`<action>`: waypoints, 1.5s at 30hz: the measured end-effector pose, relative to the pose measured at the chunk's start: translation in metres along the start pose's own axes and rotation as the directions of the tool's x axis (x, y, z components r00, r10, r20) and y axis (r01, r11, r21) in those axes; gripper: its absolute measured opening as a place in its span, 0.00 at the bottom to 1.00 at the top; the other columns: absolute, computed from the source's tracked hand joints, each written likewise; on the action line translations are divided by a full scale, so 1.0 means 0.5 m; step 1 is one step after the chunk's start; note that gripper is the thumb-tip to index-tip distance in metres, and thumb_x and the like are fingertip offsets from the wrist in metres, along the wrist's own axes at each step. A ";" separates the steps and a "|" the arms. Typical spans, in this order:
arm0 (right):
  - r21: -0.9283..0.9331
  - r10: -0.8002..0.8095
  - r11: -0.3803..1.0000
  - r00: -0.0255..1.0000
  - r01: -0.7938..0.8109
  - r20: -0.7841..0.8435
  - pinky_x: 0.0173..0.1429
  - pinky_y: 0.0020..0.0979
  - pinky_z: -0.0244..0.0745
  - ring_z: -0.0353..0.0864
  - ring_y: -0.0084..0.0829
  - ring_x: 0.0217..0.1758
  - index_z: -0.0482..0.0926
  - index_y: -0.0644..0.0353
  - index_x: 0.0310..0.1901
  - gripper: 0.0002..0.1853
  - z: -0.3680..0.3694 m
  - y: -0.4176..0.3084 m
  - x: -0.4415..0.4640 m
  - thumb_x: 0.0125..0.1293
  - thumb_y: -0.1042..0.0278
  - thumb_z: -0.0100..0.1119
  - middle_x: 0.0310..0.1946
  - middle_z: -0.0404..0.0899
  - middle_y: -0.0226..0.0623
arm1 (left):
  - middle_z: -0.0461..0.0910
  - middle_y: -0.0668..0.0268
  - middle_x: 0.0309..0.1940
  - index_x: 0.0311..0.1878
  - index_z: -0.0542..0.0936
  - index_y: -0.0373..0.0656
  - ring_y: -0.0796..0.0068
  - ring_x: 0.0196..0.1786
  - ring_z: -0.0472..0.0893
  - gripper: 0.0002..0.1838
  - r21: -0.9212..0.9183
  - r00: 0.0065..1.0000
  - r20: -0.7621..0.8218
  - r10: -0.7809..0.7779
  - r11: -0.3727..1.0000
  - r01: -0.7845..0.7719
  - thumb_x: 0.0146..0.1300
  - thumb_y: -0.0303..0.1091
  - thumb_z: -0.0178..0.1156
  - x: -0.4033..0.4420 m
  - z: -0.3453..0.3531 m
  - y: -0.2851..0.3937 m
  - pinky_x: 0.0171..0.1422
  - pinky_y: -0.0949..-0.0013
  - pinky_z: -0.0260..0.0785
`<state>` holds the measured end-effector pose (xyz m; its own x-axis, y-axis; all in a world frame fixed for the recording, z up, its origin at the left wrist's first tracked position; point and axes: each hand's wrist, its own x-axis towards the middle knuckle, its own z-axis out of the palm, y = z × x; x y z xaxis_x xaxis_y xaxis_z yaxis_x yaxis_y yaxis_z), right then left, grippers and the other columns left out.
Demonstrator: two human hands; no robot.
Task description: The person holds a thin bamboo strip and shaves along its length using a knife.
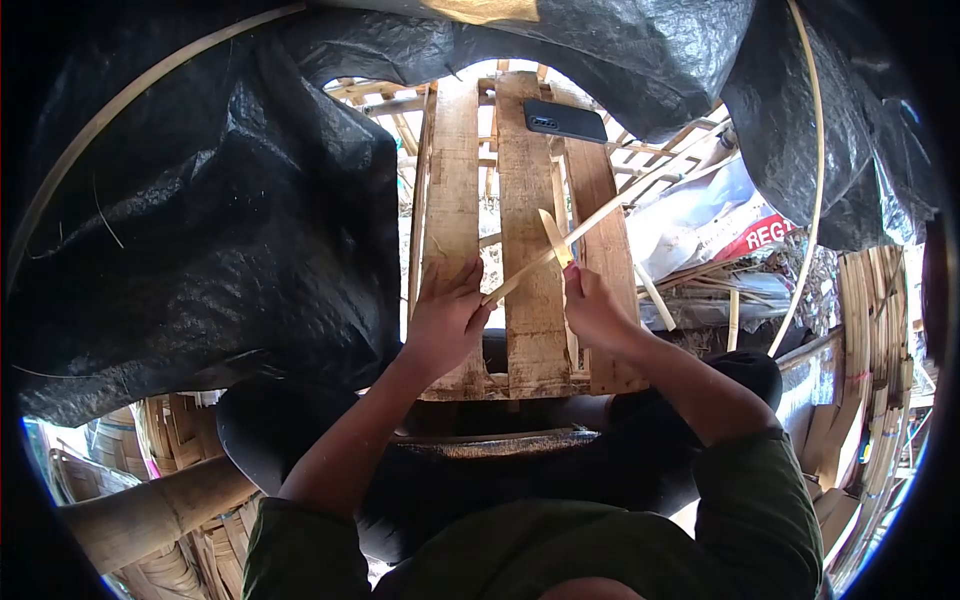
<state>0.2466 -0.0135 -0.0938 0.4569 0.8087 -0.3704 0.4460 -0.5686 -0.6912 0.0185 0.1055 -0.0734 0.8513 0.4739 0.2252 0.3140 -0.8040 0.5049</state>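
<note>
Low over the slatted wooden table, my left hand [450, 320] holds the near end of a long pale bamboo strip [607, 207]. Some of its fingers reach forward over the left plank. The strip slants away to the upper right, past the table's edge. My right hand [600, 310] is closed round the handle of a knife [554, 238], whose blade points up and a little left. Blade and strip cross just ahead of that hand; whether the edge bites into the strip I cannot tell. Most of the handle is hidden in my fist.
The table's planks [535, 340] have gaps between them. A dark phone [565, 121] lies at the far end. Black plastic sheeting [230, 220] hangs left and overhead. A white and red printed sack [720, 215] lies to the right, near bundled bamboo slats [872, 340].
</note>
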 end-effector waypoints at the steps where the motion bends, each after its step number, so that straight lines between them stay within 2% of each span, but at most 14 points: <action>1: 0.118 0.110 0.987 0.993 -0.113 0.032 0.23 0.38 0.71 0.74 0.31 0.19 0.71 0.67 0.49 0.18 -0.026 -0.061 -0.034 0.79 0.57 0.40 0.29 0.75 0.42 | 0.77 0.51 0.64 0.41 0.82 0.39 0.62 0.76 0.67 0.10 -0.007 0.999 0.030 -0.024 1.000 0.024 0.72 0.36 0.57 0.004 -0.003 -0.003 0.82 0.43 0.44; 4: 0.604 0.301 0.701 0.925 -0.379 0.232 0.15 0.24 0.43 0.52 0.15 0.12 0.69 0.53 0.37 0.16 -0.163 -0.068 0.001 0.79 0.51 0.47 0.19 0.59 0.21 | 0.75 0.51 0.66 0.44 0.82 0.41 0.63 0.77 0.64 0.08 0.001 0.997 0.064 -0.039 0.999 0.039 0.72 0.33 0.56 0.002 -0.004 -0.002 0.82 0.45 0.43; 7: 0.101 0.132 0.989 0.956 -0.109 -0.262 0.15 0.25 0.50 0.54 0.19 0.12 0.70 0.55 0.37 0.18 -0.103 0.068 0.060 0.80 0.50 0.42 0.16 0.56 0.19 | 0.75 0.52 0.66 0.42 0.82 0.43 0.63 0.77 0.65 0.07 0.011 0.997 0.061 -0.036 0.999 0.036 0.72 0.33 0.56 0.003 -0.008 -0.001 0.82 0.44 0.44; 13: 0.337 0.242 0.873 0.914 -0.352 0.326 0.15 0.25 0.50 0.54 0.17 0.12 0.70 0.56 0.37 0.15 -0.158 -0.114 -0.030 0.80 0.55 0.44 0.18 0.59 0.21 | 0.79 0.49 0.61 0.37 0.80 0.36 0.61 0.74 0.70 0.10 -0.013 1.000 -0.012 -0.009 1.000 0.009 0.70 0.35 0.59 0.004 0.003 -0.003 0.80 0.40 0.49; 15: 0.667 0.261 0.720 0.965 -0.191 -0.006 0.14 0.22 0.46 0.53 0.17 0.12 0.68 0.57 0.34 0.16 -0.187 -0.054 0.014 0.79 0.56 0.44 0.18 0.59 0.21 | 0.78 0.50 0.62 0.38 0.80 0.36 0.60 0.73 0.70 0.11 0.012 1.000 0.006 -0.012 1.000 0.012 0.70 0.35 0.59 0.000 -0.001 0.001 0.80 0.40 0.49; 17: 0.322 0.351 0.913 0.883 -0.250 -0.311 0.14 0.24 0.48 0.54 0.17 0.13 0.67 0.57 0.33 0.18 -0.146 -0.016 0.048 0.80 0.54 0.44 0.18 0.58 0.21 | 0.78 0.50 0.62 0.38 0.80 0.36 0.60 0.73 0.70 0.11 0.011 1.000 0.011 -0.014 1.000 0.014 0.70 0.36 0.59 0.000 -0.002 -0.001 0.80 0.40 0.49; 20: 0.513 0.219 0.766 0.908 -0.386 0.357 0.16 0.26 0.50 0.54 0.17 0.14 0.66 0.56 0.33 0.19 -0.058 -0.099 -0.048 0.79 0.51 0.48 0.19 0.60 0.22 | 0.77 0.50 0.64 0.39 0.80 0.37 0.60 0.74 0.69 0.09 0.003 1.000 0.020 -0.011 1.000 0.011 0.70 0.34 0.59 0.000 0.000 -0.004 0.81 0.42 0.47; 24: 0.508 0.257 0.775 0.922 -0.375 0.289 0.16 0.25 0.45 0.50 0.15 0.14 0.66 0.53 0.32 0.19 -0.172 -0.076 0.007 0.78 0.49 0.49 0.19 0.57 0.19 | 0.76 0.50 0.65 0.40 0.81 0.38 0.60 0.75 0.68 0.08 0.002 0.999 0.038 -0.030 1.000 0.030 0.70 0.33 0.59 0.003 -0.004 0.003 0.82 0.43 0.45; 27: 0.350 0.441 0.869 0.869 -0.350 -0.226 0.16 0.25 0.50 0.57 0.14 0.15 0.68 0.55 0.35 0.21 -0.141 -0.018 0.049 0.81 0.47 0.40 0.19 0.59 0.20 | 0.79 0.50 0.61 0.35 0.80 0.37 0.61 0.73 0.70 0.11 0.016 1.000 -0.010 0.016 1.000 -0.016 0.71 0.36 0.59 0.002 -0.003 0.001 0.80 0.42 0.49; 29: 0.117 0.242 0.955 0.945 -0.273 0.221 0.15 0.26 0.50 0.57 0.16 0.15 0.68 0.56 0.38 0.21 -0.069 -0.091 -0.034 0.81 0.46 0.37 0.18 0.59 0.22 | 0.79 0.51 0.61 0.35 0.80 0.37 0.61 0.73 0.70 0.11 0.031 1.000 -0.010 0.014 0.999 -0.014 0.70 0.36 0.59 0.000 0.000 0.000 0.80 0.43 0.49; 33: 0.300 0.256 0.875 0.889 -0.380 0.379 0.15 0.25 0.48 0.56 0.16 0.15 0.67 0.55 0.41 0.17 -0.144 -0.109 -0.026 0.80 0.50 0.43 0.18 0.58 0.22 | 0.79 0.51 0.62 0.35 0.79 0.37 0.61 0.74 0.70 0.11 0.001 1.000 -0.017 0.007 1.000 -0.007 0.70 0.35 0.60 0.003 0.000 0.000 0.80 0.43 0.49; 37: 0.458 0.379 0.856 0.894 -0.241 -0.238 0.16 0.25 0.50 0.56 0.17 0.15 0.68 0.54 0.39 0.17 -0.153 -0.056 0.024 0.80 0.50 0.43 0.18 0.59 0.22 | 0.76 0.51 0.65 0.40 0.80 0.38 0.60 0.75 0.67 0.10 0.009 0.999 0.035 -0.015 1.000 0.015 0.72 0.35 0.57 0.002 0.000 -0.002 0.81 0.44 0.47; 39: 0.158 0.261 0.943 0.945 -0.294 0.197 0.16 0.26 0.51 0.57 0.17 0.14 0.68 0.54 0.39 0.19 -0.071 -0.102 -0.049 0.80 0.46 0.43 0.19 0.60 0.23 | 0.79 0.52 0.62 0.34 0.79 0.37 0.61 0.74 0.69 0.10 0.031 1.000 0.002 0.002 1.000 -0.002 0.70 0.34 0.60 0.002 0.002 -0.001 0.80 0.43 0.50; 45: 0.646 0.197 0.726 0.971 -0.236 0.133 0.14 0.23 0.57 0.63 0.18 0.15 0.70 0.59 0.41 0.16 -0.214 -0.019 0.042 0.79 0.54 0.43 0.21 0.66 0.25 | 0.80 0.52 0.61 0.35 0.79 0.37 0.62 0.74 0.69 0.10 0.011 1.000 0.000 0.002 1.000 -0.002 0.70 0.35 0.60 0.002 0.002 -0.002 0.81 0.43 0.50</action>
<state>0.3343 -0.0070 -0.0286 0.4298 0.6932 -0.5785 -0.2816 -0.5059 -0.8154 0.0196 0.1067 -0.0747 0.8518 0.4725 0.2262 0.3169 -0.8086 0.4956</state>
